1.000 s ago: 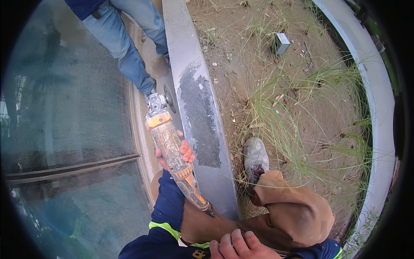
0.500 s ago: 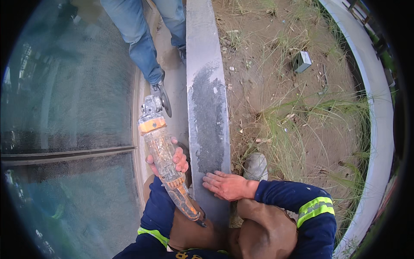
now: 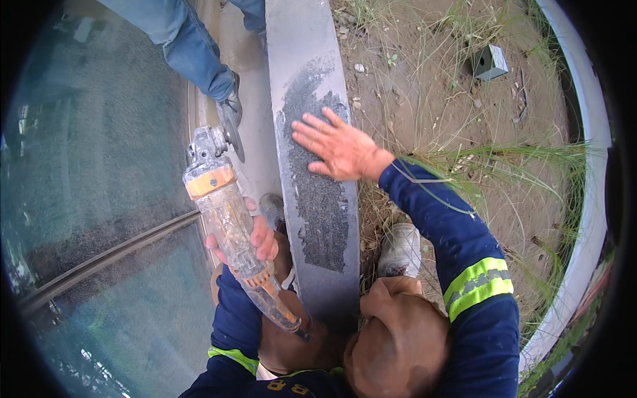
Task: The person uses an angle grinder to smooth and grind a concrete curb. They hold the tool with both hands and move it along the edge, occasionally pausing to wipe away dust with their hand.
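Note:
My left hand (image 3: 260,239) is wrapped round the body of a dusty orange angle grinder (image 3: 229,222), fingers showing on both sides. The grinder's disc (image 3: 231,138) points away from me, over the strip between the glass and the low wall. My right hand (image 3: 338,147) lies with fingers spread on top of the grey wall (image 3: 302,33), over its rough dark patch (image 3: 322,199). That patch looks scraped, with ragged edges against the smoother grey around it. Whether the disc is spinning, I cannot tell.
Large dusty glass panes (image 3: 113,146) run along the left. Another person's jeans (image 3: 192,53) and shoe (image 3: 229,109) are at the far left of the wall. Right of it lies soil with grass (image 3: 511,156), a small grey metal box (image 3: 491,63) and a curved kerb (image 3: 590,132).
My right hand has slid forward along the wall, from the near end of the dark patch to its far part. The grinder stays in my left hand; the whole view has shifted slightly.

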Tool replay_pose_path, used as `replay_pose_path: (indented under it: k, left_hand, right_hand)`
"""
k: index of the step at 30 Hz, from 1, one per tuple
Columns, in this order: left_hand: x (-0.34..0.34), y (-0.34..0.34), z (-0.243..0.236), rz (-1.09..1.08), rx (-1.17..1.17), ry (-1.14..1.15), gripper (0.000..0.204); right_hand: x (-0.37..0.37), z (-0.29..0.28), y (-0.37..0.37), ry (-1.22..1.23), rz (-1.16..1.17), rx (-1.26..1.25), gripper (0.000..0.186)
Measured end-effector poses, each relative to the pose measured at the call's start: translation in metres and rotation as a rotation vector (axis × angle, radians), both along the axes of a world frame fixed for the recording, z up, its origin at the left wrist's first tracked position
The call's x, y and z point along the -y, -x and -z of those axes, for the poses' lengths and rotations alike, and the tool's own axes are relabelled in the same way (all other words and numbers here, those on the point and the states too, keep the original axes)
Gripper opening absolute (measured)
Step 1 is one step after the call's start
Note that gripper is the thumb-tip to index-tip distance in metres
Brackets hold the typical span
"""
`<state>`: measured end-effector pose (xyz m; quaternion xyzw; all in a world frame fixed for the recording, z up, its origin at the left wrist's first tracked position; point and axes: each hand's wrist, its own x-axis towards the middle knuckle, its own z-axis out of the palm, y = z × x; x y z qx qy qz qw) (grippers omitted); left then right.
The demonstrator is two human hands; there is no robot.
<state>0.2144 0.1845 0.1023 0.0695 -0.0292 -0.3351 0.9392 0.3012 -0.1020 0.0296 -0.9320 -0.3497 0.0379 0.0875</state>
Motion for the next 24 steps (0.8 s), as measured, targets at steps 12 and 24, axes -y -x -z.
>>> replay_pose_path:
  k: [12, 24]
  left_hand:
    - [0.001, 0.004, -0.002, 0.032, 0.021, 0.039, 0.088]
    - [0.002, 0.006, -0.002, -0.015, 0.000, 0.025, 0.089]
  right_hand:
    - [-0.032, -0.018, 0.106, -0.251, 0.142, -0.107, 0.066]
    - [0.012, 0.006, -0.023, 0.155, 0.344, 0.130, 0.066]
